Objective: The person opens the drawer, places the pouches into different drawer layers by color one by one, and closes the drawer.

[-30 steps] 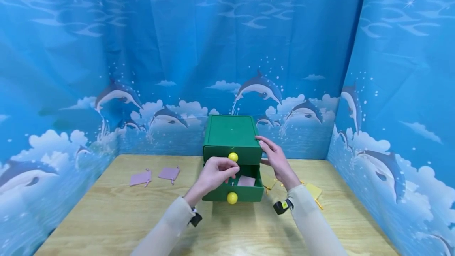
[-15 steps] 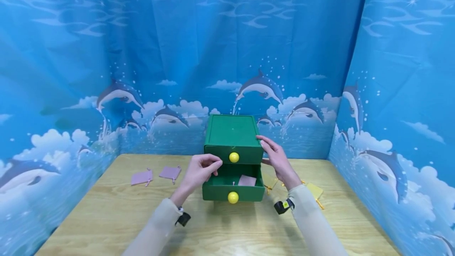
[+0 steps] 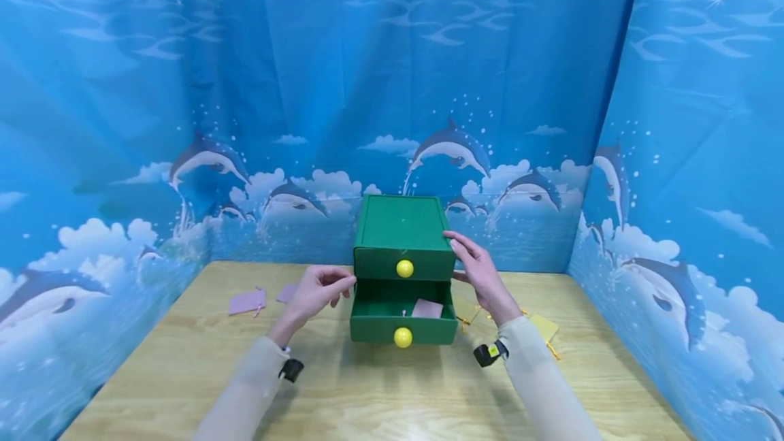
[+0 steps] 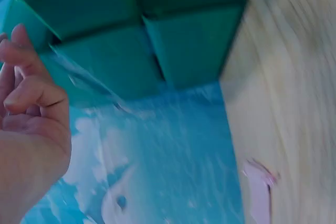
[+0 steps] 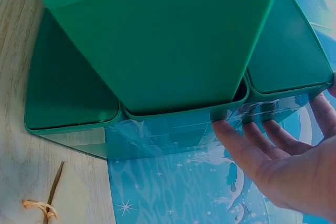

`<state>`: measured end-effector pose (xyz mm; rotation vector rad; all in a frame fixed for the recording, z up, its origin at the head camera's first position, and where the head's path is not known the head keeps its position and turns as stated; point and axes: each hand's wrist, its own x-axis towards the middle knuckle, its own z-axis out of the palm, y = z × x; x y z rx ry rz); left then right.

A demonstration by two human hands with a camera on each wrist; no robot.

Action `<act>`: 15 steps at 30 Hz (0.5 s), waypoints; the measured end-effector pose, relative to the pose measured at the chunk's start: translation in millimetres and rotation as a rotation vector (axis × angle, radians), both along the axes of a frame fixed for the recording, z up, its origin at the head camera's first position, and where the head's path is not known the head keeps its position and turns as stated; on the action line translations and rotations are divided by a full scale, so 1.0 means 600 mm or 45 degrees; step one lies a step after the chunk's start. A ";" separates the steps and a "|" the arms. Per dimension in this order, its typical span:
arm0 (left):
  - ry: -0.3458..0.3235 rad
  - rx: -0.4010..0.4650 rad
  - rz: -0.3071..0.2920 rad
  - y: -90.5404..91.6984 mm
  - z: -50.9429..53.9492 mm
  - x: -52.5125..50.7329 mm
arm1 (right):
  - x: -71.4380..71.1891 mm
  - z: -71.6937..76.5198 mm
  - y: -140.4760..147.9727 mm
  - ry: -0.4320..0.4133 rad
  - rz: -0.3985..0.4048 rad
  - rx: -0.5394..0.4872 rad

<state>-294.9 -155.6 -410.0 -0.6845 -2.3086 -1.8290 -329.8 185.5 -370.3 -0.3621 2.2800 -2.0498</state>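
Note:
A green drawer cabinet (image 3: 403,223) stands on the table with its middle drawer (image 3: 372,332) pulled out. Inside that drawer lies a small lilac pouch (image 3: 427,309). My left hand (image 3: 315,292) hovers just left of the cabinet, fingers loosely curled and nothing in them. In the left wrist view, the same hand (image 4: 37,108) is apart from the green drawers. My right hand (image 3: 482,278) rests on the cabinet's right side near the top edge. Its extended fingers (image 5: 236,140) touch the side wall in the right wrist view.
Left of the cabinet lie two lilac drawstring pouches, one pouch (image 3: 247,301) in full view, the other pouch (image 3: 286,292) partly behind my left hand. Yellow pouches (image 3: 543,329) lie to the right, near my right forearm. A blue dolphin-print curtain (image 3: 318,114) encloses the table (image 3: 380,400).
My left hand has moved left, from above the pulled-out drawer to beside the cabinet, uncovering the drawer's inside. My right hand has kept its place on the cabinet's side.

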 end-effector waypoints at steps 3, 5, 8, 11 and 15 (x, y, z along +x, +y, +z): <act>-0.060 -0.065 0.014 -0.025 -0.009 -0.012 | 0.000 0.000 0.000 0.000 -0.001 0.008; -0.115 -0.104 0.048 -0.042 -0.014 -0.020 | 0.000 0.001 0.000 0.000 0.001 0.014; -0.206 -0.170 0.121 -0.063 -0.023 -0.031 | 0.000 0.002 0.000 0.002 -0.005 0.013; -0.289 -0.211 0.158 -0.081 -0.034 -0.041 | 0.000 0.003 0.001 0.002 -0.007 0.008; -0.349 -0.218 0.175 -0.101 -0.046 -0.052 | 0.000 0.005 0.002 -0.012 -0.013 0.015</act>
